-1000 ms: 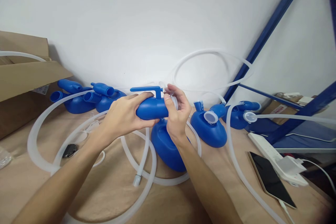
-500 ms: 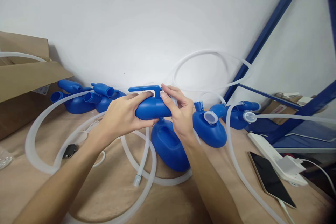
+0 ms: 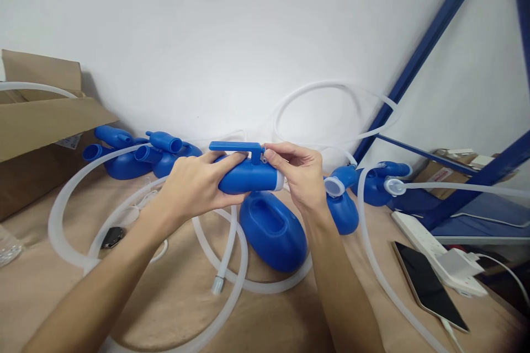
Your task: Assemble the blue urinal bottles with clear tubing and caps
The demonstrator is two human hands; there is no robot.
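My left hand (image 3: 194, 185) is wrapped around a blue plastic urinal neck (image 3: 248, 177), held sideways above the table. A flat handle (image 3: 236, 146) runs along its top, and a translucent white cap (image 3: 280, 180) covers its right end. At the handle's end, my right hand (image 3: 304, 171) pinches the cap's small clear strap (image 3: 264, 155) between thumb and forefinger. The other right fingers are curled. Just below lies a blue urinal bottle body (image 3: 273, 231) with an oval hollow; the held neck hides its upper end.
More blue urinal bottles (image 3: 128, 164) stand at the left, others (image 3: 343, 212) at the right. Translucent hoses (image 3: 62, 231) loop over the table. A cardboard box (image 3: 37, 127) is at far left; a phone (image 3: 430, 287) and power strip (image 3: 439, 253) lie at right beside a blue rack (image 3: 422, 49).
The held neck has shifted slightly right and down. My right hand has moved right, off the neck's end, so the white cap and strap now show.
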